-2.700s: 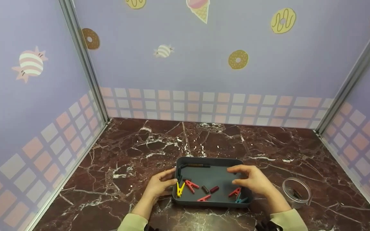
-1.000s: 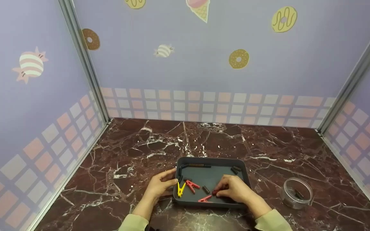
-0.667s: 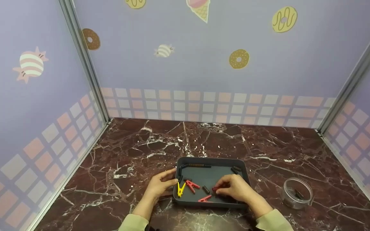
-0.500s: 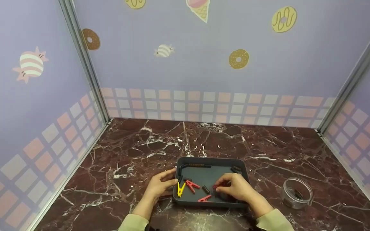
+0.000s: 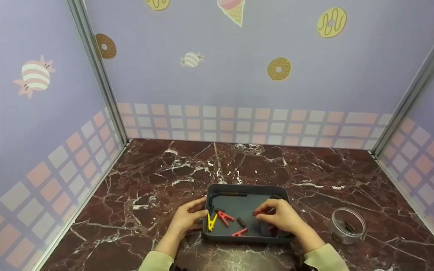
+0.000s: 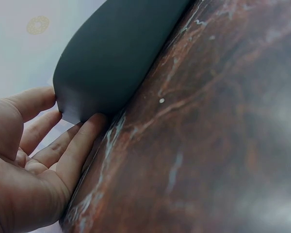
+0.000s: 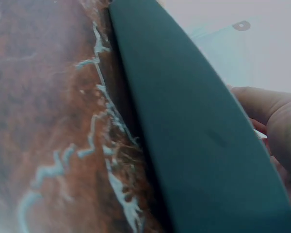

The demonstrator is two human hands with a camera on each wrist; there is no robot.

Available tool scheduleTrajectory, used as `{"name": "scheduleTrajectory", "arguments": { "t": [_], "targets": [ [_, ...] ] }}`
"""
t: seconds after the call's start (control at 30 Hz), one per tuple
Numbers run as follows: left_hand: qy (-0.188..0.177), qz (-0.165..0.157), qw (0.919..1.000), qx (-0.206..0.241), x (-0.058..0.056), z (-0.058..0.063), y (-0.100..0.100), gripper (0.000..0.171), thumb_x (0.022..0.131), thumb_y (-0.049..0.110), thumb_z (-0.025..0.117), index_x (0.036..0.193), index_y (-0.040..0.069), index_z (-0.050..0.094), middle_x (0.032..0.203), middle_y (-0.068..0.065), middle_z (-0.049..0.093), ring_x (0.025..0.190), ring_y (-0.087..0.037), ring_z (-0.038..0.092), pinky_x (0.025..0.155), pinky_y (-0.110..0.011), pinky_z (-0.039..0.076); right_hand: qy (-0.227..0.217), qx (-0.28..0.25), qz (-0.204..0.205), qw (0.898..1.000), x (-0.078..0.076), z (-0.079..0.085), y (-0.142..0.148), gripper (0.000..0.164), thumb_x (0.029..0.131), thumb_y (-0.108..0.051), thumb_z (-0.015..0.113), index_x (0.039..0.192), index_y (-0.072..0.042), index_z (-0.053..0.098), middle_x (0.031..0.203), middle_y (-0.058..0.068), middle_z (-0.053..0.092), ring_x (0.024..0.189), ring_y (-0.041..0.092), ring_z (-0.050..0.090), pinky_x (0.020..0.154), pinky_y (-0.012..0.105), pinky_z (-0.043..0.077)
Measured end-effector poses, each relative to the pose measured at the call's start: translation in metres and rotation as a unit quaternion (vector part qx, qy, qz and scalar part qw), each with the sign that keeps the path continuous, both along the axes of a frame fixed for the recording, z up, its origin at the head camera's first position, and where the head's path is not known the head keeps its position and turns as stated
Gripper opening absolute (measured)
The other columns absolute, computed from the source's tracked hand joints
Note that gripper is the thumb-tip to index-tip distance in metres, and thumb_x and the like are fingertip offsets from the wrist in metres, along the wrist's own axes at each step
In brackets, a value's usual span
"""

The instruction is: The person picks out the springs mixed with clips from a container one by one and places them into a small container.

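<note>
A dark grey tray sits on the marble table, holding clips and springs. My left hand rests at the tray's left end, its fingertips against the outer wall, as the left wrist view shows. Above the tray's right half, my right hand pinches a small red spring between thumb and fingers. A black spring and a red clip lie to its left. Farther left are another red clip and a yellow clip. In the right wrist view the tray wall hides most of this hand.
A round clear jar with a dark spring inside stands right of the tray. A row of dark springs lies along the tray's back wall. More dark springs show at its back right corner. Patterned walls enclose the table.
My right hand moved from the tray's right side down to the red spring, took hold of it, and raised it slightly back and to the right. The left hand stays at the tray.
</note>
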State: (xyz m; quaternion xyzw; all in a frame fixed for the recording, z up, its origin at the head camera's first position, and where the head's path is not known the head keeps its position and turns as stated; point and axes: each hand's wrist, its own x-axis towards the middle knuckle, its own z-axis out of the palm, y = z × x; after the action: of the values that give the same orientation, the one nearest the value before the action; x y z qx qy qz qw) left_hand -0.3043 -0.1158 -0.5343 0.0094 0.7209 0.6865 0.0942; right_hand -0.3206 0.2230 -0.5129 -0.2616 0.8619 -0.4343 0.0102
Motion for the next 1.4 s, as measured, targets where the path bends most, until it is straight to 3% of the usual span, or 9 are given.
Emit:
{"name": "scheduleTrajectory", "arguments": {
  "t": [0.3, 0.73, 0.97, 1.17, 1.4],
  "targets": [
    [-0.013, -0.003, 0.9998, 0.017, -0.001, -0.001, 0.001, 0.058, 0.096, 0.011, 0.072, 0.151, 0.004, 0.052, 0.154, -0.031, 0.047, 0.114, -0.039, 0.07, 0.089, -0.051, 0.063, 0.018, -0.002, -0.01, 1.0, 0.0, 0.009, 0.012, 0.011, 0.09, -0.021, 0.081, 0.098, -0.013, 0.081, 0.093, 0.005, 0.078, 0.078, 0.003, 0.068, 0.071, 0.023, 0.058],
    [-0.005, -0.001, 1.0, -0.001, 0.001, 0.002, 0.001, 0.058, 0.097, 0.012, 0.072, 0.151, 0.005, 0.052, 0.152, -0.032, 0.048, 0.115, -0.04, 0.07, 0.086, -0.05, 0.063, 0.002, -0.011, -0.048, 0.999, -0.001, 0.031, 0.041, 0.016, 0.091, -0.02, 0.079, 0.101, -0.008, 0.08, 0.097, 0.012, 0.079, 0.075, 0.003, 0.067, 0.067, 0.019, 0.056],
    [-0.006, 0.005, 1.0, -0.005, 0.0, 0.001, 0.002, 0.057, 0.096, 0.011, 0.071, 0.15, 0.004, 0.053, 0.152, -0.032, 0.048, 0.111, -0.039, 0.072, 0.085, -0.049, 0.064, -0.004, -0.01, -0.061, 0.998, -0.001, 0.039, 0.06, 0.017, 0.092, -0.021, 0.078, 0.103, -0.008, 0.08, 0.099, 0.012, 0.078, 0.081, 0.009, 0.071, 0.073, 0.02, 0.059],
    [-0.01, 0.003, 0.9999, -0.003, -0.001, 0.001, 0.001, 0.058, 0.096, 0.011, 0.072, 0.15, 0.005, 0.053, 0.153, -0.032, 0.048, 0.108, -0.038, 0.073, 0.085, -0.049, 0.064, -0.016, -0.012, -0.075, 0.997, 0.001, 0.048, 0.079, 0.018, 0.092, -0.018, 0.078, 0.104, -0.005, 0.08, 0.099, 0.016, 0.077, 0.074, 0.008, 0.069, 0.065, 0.022, 0.058],
    [-0.011, 0.002, 0.9999, -0.004, -0.001, 0.001, 0.001, 0.058, 0.096, 0.013, 0.073, 0.15, 0.005, 0.053, 0.153, -0.031, 0.047, 0.112, -0.037, 0.071, 0.086, -0.049, 0.064, -0.035, -0.007, -0.097, 0.995, 0.007, 0.059, 0.107, 0.023, 0.095, -0.02, 0.076, 0.109, -0.002, 0.078, 0.104, 0.017, 0.077, 0.075, 0.006, 0.069, 0.064, 0.022, 0.058]
  ]
}}
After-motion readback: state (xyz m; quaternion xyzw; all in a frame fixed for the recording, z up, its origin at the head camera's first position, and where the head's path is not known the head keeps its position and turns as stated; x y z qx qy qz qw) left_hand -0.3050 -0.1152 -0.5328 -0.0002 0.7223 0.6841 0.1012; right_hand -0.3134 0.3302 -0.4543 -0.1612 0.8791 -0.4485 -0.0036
